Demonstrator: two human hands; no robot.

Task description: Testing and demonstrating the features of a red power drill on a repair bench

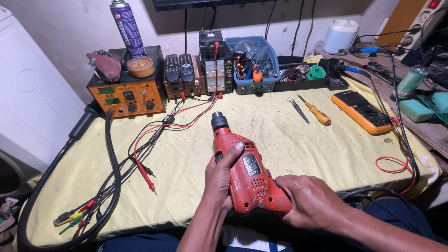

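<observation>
A: Nearest you, at the near edge of the tabletop [303, 140], is the red electric drill [247, 175]. It lies along the yellow cloth [186, 177] with its chuck pointing at the far edge. Your left hand [220, 179] is wrapped around the body just behind the chuck, thumb laid over the top vents. Your right hand [310, 200] is closed on the rear grip end.

B: So both hands hold the drill. Anything to mind?

A: I'd judge the hold sound: one hand at each end keeps it from rolling. Keep the thumb off the vents and the fingers clear of the chuck.

B: What sits around it, left to right?

A: At the near left corner, a thick black hose [112, 177] loops over the cloth with red and black test leads [144, 170] beside it. Along the far edge stand an orange bench station [127, 95] with a blue spray can [127, 29] behind it, then a blue basket [254, 65] of tools. Toward the right edge lie tweezers [298, 110], an orange-handled screwdriver [316, 112] and an orange multimeter [364, 112], all well apart from the drill.
</observation>
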